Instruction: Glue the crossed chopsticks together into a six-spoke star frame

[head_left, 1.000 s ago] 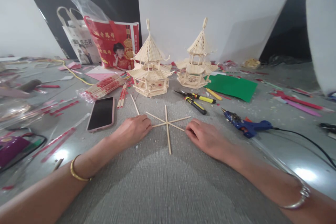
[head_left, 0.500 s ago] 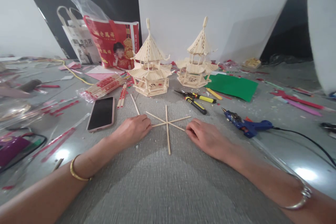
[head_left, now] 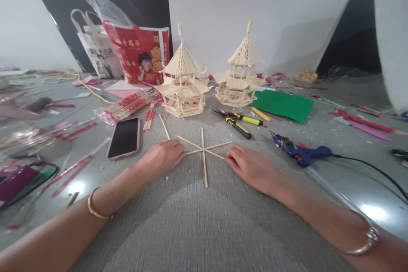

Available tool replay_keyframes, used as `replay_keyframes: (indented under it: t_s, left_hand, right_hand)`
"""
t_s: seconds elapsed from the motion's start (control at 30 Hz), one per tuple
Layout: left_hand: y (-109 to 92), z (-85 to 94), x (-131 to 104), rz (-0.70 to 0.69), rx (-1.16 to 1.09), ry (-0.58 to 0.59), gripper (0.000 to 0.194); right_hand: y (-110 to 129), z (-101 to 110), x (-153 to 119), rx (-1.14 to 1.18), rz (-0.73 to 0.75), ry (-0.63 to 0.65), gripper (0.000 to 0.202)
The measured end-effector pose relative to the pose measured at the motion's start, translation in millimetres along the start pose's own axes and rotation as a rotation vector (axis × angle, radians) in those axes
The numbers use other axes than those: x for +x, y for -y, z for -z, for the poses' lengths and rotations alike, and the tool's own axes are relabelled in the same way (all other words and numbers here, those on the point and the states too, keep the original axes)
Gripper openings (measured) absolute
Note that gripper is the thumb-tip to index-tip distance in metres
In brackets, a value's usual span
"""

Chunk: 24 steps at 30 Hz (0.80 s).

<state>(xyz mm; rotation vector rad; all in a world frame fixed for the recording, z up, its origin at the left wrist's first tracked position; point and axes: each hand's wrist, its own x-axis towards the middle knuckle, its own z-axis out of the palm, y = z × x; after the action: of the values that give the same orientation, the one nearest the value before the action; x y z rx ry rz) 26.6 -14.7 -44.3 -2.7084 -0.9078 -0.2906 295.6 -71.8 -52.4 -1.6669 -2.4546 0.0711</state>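
Observation:
Three thin wooden sticks (head_left: 204, 170) cross at their middles and lie as a six-armed star on the grey surface. My left hand (head_left: 167, 154) is closed on the end of the star's lower left arm. At the lower right arm's end, my right hand (head_left: 240, 159) has its fingers pinched together on the tip. A single loose stick (head_left: 164, 126) lies just beyond my left hand. Behind the star stand two pagoda models made of sticks, a left pagoda (head_left: 181, 89) and a right pagoda (head_left: 237, 78).
A phone (head_left: 124, 138) and packaged chopsticks (head_left: 129, 105) lie to the left. Pliers (head_left: 237, 123), green sheet (head_left: 280, 105) and a blue glue gun (head_left: 299, 151) with a cord are on the right. Bags (head_left: 140, 55) stand at the back left; scraps are scattered about.
Both hands and the crossed sticks stay practically where they were. The whole view has shifted very slightly.

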Motion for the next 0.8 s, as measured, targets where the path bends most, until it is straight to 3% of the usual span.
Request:
replay_keyframes:
  t_s: [0.37,0.6,0.8]
  left_hand:
    - [-1,1.2,0,0.006,-0.023,0.008,0.027]
    - [-2,2.9,0,0.037,-0.024,0.04,0.026]
    - [9,0.4,4,0.07,-0.164,-0.08,0.023]
  right_hand:
    - [1,3,0,-0.019,-0.002,0.018,0.017]
    - [-2,-2,-2,0.016,0.036,-0.037,0.015]
    - [-6,1,-2,0.055,0.079,-0.177,0.014]
